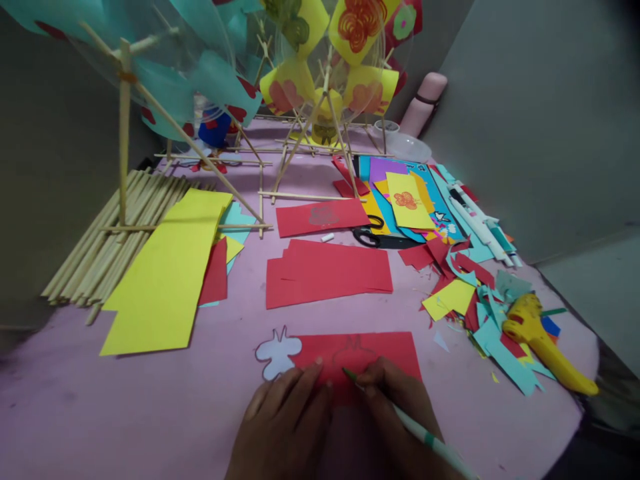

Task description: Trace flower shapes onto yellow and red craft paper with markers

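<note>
My right hand (400,407) grips a white marker (420,430) with a green tip, which touches a red paper strip (395,347) near the front of the table. A faint butterfly outline shows on that strip. My left hand (287,420) lies with fingers spread on the strip's left part, pressing it down. Beside those fingers, a pale butterfly cutout (277,353) with a dark edge overlaps the strip's left end.
More red strips (327,273) lie beyond my hands. Yellow strips (165,273) and wooden sticks (100,247) are at left. Black scissors (369,235), paper scraps (453,297) and a yellow glue gun (550,347) lie right. Stick frames with pinwheels (325,90) stand behind.
</note>
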Demonstrator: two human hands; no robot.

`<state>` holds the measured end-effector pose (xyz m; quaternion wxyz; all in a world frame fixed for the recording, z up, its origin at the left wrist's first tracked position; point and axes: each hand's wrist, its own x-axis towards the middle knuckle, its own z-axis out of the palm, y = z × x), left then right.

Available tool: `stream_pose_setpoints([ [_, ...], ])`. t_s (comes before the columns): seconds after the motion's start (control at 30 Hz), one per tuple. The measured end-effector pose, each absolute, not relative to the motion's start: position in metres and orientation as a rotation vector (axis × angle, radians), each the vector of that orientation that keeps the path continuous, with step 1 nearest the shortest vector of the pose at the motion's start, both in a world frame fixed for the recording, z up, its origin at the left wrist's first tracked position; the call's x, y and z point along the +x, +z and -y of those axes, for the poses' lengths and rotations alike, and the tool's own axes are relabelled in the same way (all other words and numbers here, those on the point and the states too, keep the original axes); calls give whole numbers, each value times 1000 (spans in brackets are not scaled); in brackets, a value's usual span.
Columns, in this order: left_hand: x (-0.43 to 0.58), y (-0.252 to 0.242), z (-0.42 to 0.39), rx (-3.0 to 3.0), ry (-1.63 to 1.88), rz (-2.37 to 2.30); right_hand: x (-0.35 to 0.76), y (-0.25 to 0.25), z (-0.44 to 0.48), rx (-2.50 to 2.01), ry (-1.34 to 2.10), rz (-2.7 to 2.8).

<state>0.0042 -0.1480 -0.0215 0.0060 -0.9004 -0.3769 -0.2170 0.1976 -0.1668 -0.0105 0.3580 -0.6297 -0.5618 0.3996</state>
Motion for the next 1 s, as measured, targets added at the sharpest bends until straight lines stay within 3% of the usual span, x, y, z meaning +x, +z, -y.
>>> stream_pose_setpoints([
  [0.5,6,-23,152,-2792,-738,1238,190,4,155,-1678,885,1649],
  [1.0,6,-18,150,-2805,-703,1258,192,6,156,-1770,959,1681],
])
